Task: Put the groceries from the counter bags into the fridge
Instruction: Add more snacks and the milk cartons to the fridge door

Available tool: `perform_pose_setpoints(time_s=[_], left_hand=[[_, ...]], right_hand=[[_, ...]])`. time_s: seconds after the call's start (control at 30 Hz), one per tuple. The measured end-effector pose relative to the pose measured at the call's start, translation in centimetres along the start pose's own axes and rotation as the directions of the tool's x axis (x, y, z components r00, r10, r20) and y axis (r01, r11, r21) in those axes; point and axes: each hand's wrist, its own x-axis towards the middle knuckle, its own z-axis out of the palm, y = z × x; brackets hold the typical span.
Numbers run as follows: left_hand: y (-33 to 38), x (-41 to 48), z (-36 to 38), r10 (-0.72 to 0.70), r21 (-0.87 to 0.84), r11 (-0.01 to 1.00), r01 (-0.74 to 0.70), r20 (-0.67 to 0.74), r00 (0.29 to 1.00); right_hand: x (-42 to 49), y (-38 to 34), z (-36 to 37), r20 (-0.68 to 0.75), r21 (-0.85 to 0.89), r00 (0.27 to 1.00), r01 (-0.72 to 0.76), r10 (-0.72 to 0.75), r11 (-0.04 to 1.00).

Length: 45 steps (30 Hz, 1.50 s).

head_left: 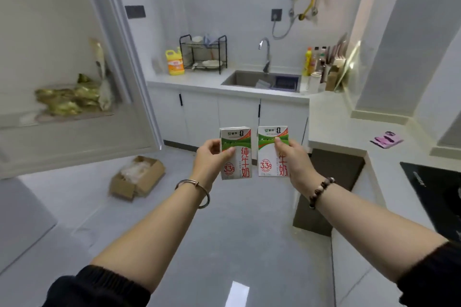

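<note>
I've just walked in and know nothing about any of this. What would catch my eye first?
Two matching white-and-green milk cartons are held up side by side mid-view, the left carton in the left hand and the right carton in the right hand. At far left, the open fridge shows leafy greens heaped on a shelf. A bright yellow jug stands on the back counter.

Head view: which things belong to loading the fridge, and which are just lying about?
Job: left milk carton in left hand, right milk carton in right hand, fridge shelf, greens on it.
Lying about: yellow detergent bottle, dish rack, cardboard box, pink cloth.
</note>
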Motion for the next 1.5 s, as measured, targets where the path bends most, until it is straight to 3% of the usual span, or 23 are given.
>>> perform_pose_setpoints(time_s=[0.23, 0.43, 0.77, 0.93, 1.17, 1.33, 1.5], left_hand=[[-1.3, 0.6, -8.4, 0.045, 0.001, 0.999, -0.047, -0.268, 0.962], [-2.2, 0.4, -13.2, 0.038, 0.022, 0.999, -0.032, -0.493, 0.869], [-3.3, -2.3, -20.5, -0.06, -0.04, 0.998, 0.048, -0.827, 0.559], [-3.7, -5.8, -25.5, -0.081, -0.054, 0.996, 0.074, -0.898, 0.432], [-2.8, -9.9, -36.4, -0.006, 0.004, 0.999, 0.035, -0.959, 0.285], [-0.8, -11.3, -45.8, 0.051, 0.063, 0.997, 0.042, -0.968, 0.244], [2.0, -11.9, -53.8, 0.15, 0.154, 0.988, -0.003, -0.951, 0.27]], right_hand=[[3.7, 1.4, 10.0, 0.223, -0.064, 0.974, 0.053, -0.037, 0.997], [6.2, 3.2, 16.4, 0.401, -0.069, 0.916, 0.008, 0.02, 0.998], [7.9, 4.8, 27.4, 0.649, -0.135, 0.757, 0.014, 0.078, 0.991], [5.1, 6.5, 34.2, 0.752, -0.174, 0.649, 0.032, 0.112, 0.984], [0.2, 6.4, 46.6, 0.815, -0.111, 0.576, 0.037, 0.069, 0.993], [-2.7, 4.4, 56.7, 0.815, -0.075, 0.58, 0.068, 0.022, 0.995], [-4.3, 1.9, 65.0, 0.795, -0.01, 0.604, 0.092, -0.048, 0.996]])
